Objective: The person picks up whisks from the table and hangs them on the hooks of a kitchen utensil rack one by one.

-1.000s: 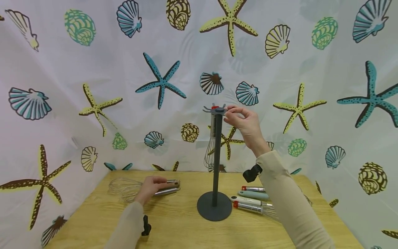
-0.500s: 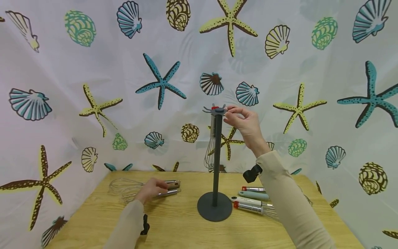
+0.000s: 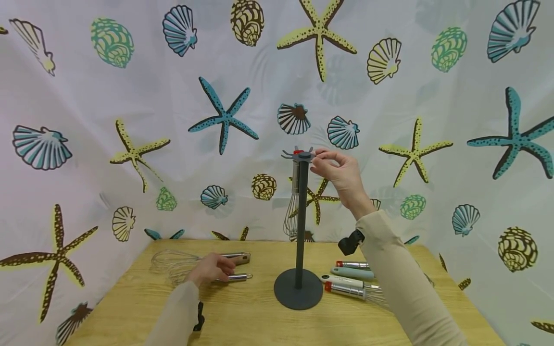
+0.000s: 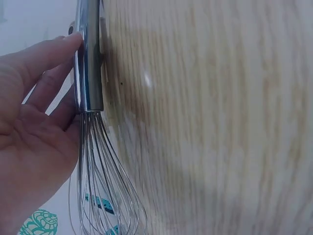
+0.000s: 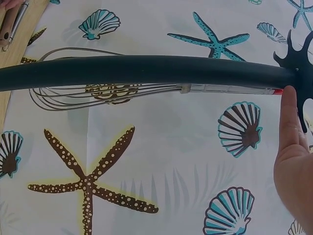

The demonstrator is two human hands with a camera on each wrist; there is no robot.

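Note:
My left hand [image 3: 211,269] holds a whisk with a shiny steel handle [image 3: 237,278] at the left of the table. In the left wrist view, thumb and fingers lie on either side of that steel whisk [image 4: 89,63], just above its wires. Dark grey and upright, a utensil stand [image 3: 301,226] has a round base and a hooked top. With thumb and forefinger, my right hand [image 3: 344,175] pinches the edge of this top. A red-tipped whisk [image 3: 296,178] hangs from a hook behind the pole, partly hidden by it.
Beyond my left hand lies another whisk with a brown handle [image 3: 242,259]. Right of the stand, several whisks lie side by side, among them a white-handled one [image 3: 344,279] and a mint one [image 3: 352,272]. A shell-patterned curtain [image 3: 259,72] surrounds the wooden table [image 3: 255,322].
My left hand has moved slightly nearer the table's front with the steel whisk, which now lies farther from the brown-handled one. The right hand stays at the stand's top.

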